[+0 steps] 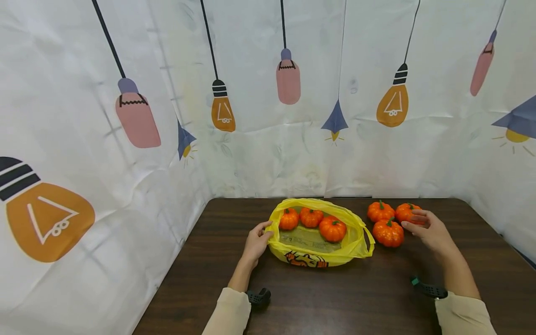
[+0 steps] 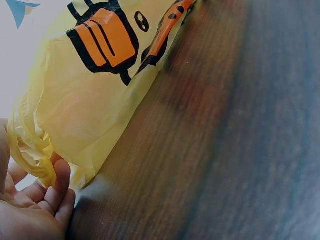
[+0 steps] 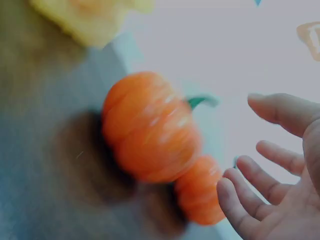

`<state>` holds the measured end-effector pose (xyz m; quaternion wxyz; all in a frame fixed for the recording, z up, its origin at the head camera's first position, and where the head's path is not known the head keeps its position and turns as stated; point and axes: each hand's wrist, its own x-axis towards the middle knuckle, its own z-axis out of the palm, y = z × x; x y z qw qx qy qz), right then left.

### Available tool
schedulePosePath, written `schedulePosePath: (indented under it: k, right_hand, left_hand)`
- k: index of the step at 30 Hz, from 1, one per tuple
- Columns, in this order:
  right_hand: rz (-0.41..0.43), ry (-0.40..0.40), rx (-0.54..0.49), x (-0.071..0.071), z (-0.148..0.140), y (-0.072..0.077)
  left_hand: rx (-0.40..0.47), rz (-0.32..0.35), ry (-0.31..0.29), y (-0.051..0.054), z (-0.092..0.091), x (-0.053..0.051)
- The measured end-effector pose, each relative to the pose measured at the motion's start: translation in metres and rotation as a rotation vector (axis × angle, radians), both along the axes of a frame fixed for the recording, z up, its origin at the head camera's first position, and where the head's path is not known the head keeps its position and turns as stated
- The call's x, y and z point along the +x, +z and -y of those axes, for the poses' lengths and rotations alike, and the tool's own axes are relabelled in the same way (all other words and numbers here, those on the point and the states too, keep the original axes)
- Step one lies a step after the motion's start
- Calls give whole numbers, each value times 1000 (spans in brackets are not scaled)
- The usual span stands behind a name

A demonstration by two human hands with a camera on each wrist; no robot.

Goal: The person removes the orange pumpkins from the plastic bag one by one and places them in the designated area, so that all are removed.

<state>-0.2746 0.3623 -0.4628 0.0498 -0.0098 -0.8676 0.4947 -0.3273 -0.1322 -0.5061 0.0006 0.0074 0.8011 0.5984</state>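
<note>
A yellow plastic bag [image 1: 339, 258] lies on the table with its mouth spread open. Inside it are three small orange pumpkins, one at the left [image 1: 289, 219], one at the back [image 1: 311, 217] and one at the right [image 1: 332, 229]. My left hand [image 1: 255, 243] grips the bag's left edge; the left wrist view shows its fingers curled round the gathered plastic [image 2: 31, 152]. Beside the bag, three more pumpkins sit together: a front one [image 1: 388, 233], a back left one [image 1: 380, 211] and a back right one [image 1: 405, 212]. My right hand [image 1: 433, 232] reaches near the back right pumpkin, fingers spread and holding nothing.
The dark wooden table [image 1: 335, 302] runs back to a white curtain [image 1: 259, 163] printed with hanging lamps. The curtain also closes in the left and right sides. Dark bands [image 1: 259, 298] are strapped on both wrists.
</note>
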Motion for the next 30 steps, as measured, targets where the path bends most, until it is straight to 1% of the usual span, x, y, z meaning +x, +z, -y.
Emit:
schedulePosePath:
  k: [2, 4, 9, 16, 21, 26, 30]
  right_hand:
    - [-52, -43, -35, 3, 2, 9]
    - [-98, -48, -57, 5, 7, 17]
    - [-156, 11, -60, 7, 25, 33]
    - [-175, 75, 13, 7, 50, 46]
    - [-203, 117, 1, 9, 63, 53]
    - [-162, 157, 0, 10, 80, 56]
    - [-172, 184, 1, 9, 92, 56]
  left_hand:
    - [-1, 1, -1, 1, -1, 0]
    - [0, -2, -3, 1, -1, 0]
    - [-1, -6, -9, 1, 0, 0]
    - [-2, -1, -5, 1, -1, 0]
    - [-3, -10, -4, 2, -2, 0]
    - [-1, -6, 0, 2, -1, -1]
    - [8, -7, 0, 1, -1, -1]
